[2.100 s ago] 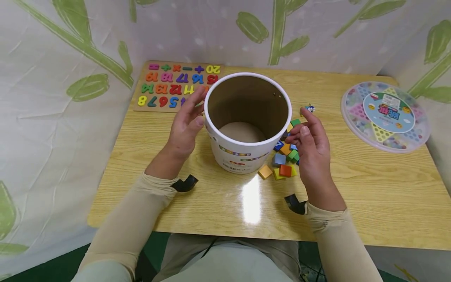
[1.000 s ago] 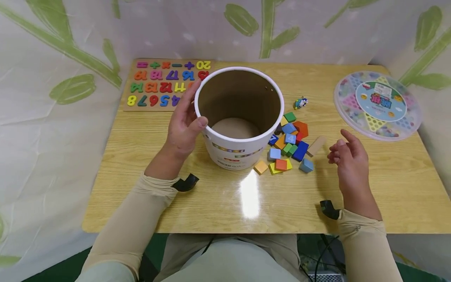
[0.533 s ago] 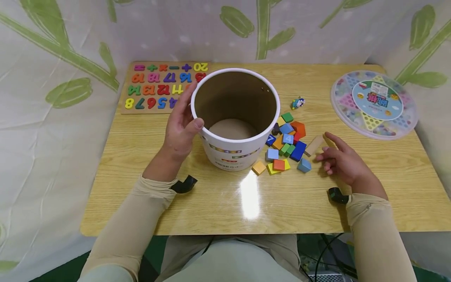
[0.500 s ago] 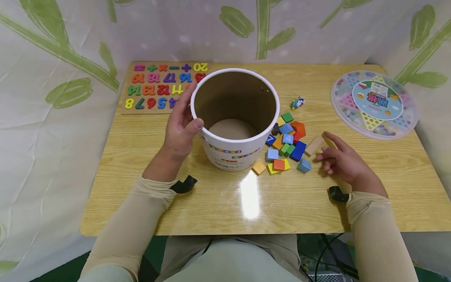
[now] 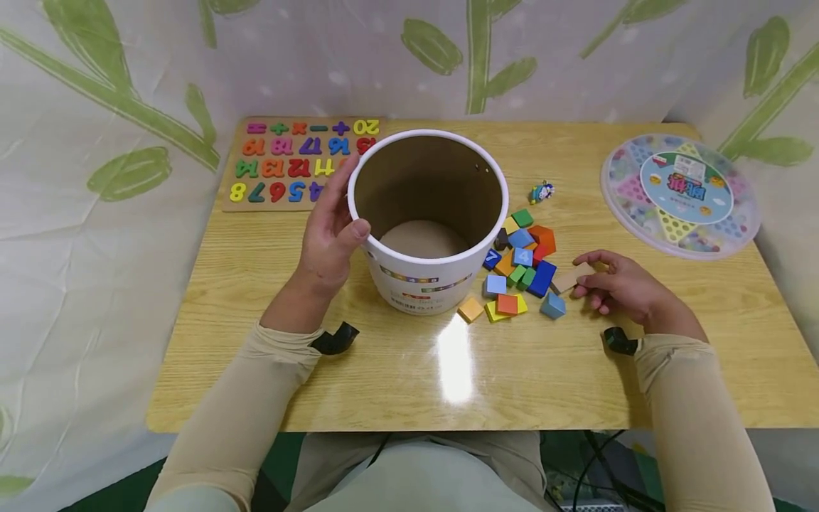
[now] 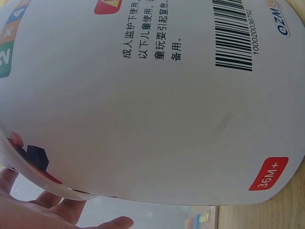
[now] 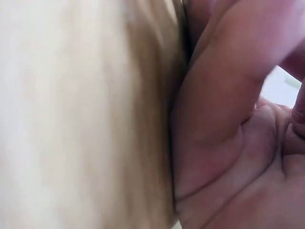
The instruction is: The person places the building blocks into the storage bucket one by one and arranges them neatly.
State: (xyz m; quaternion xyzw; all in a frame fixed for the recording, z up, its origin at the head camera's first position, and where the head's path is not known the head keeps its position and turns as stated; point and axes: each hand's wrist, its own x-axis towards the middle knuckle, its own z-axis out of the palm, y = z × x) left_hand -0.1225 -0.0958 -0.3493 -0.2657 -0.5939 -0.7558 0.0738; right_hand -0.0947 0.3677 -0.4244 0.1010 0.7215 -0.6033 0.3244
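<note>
One tan block (image 5: 566, 279) juts leftward from the right grip (image 5: 627, 290).

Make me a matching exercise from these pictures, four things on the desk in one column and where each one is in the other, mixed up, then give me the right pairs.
Things
1. White bucket
2. Number board
3. Round case
4. Tan block

Places
A. Pinched by the right hand
B. At the back left of the table
C. At the far right, beyond the right hand
D. Upright beside the left hand

Right pairs: 1-D, 2-B, 3-C, 4-A
</note>
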